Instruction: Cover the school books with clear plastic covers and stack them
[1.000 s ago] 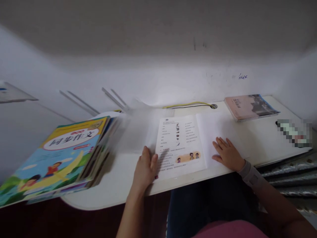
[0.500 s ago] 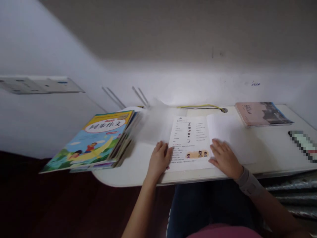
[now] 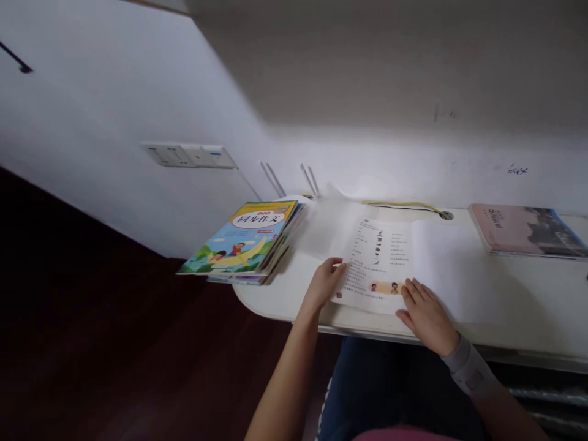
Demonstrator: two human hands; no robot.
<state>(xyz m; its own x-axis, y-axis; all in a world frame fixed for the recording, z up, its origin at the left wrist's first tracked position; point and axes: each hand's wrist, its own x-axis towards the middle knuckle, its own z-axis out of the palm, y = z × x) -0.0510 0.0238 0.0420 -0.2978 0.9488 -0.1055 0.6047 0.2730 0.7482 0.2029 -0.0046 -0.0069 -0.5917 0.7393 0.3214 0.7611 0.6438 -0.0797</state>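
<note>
Two hands on one printed worksheet (image 3: 374, 260): what worries you?

Thin paper. The left hand (image 3: 324, 285) sits at the sheet's eight o'clock edge, its fingers (image 3: 337, 265) curled over it, though I can't tell whether they're pinching it. The right hand (image 3: 425, 316), at four o'clock, lies spread flat and open, gripping nothing.

So what could slip?

If the left hand pulled while the right pressed down, the sheet could crease or tear. The blank white page (image 3: 459, 269) at three o'clock and the blurred translucent leaf (image 3: 328, 229) at ten o'clock could drag along too.

And the workbook stack (image 3: 241, 242) at nine o'clock?

It's at the rounded end of the bench (image 3: 271, 300), apparently overhanging. One knock from the left forearm (image 3: 285, 380) could tip it onto the dark floor (image 3: 114, 306).
</note>
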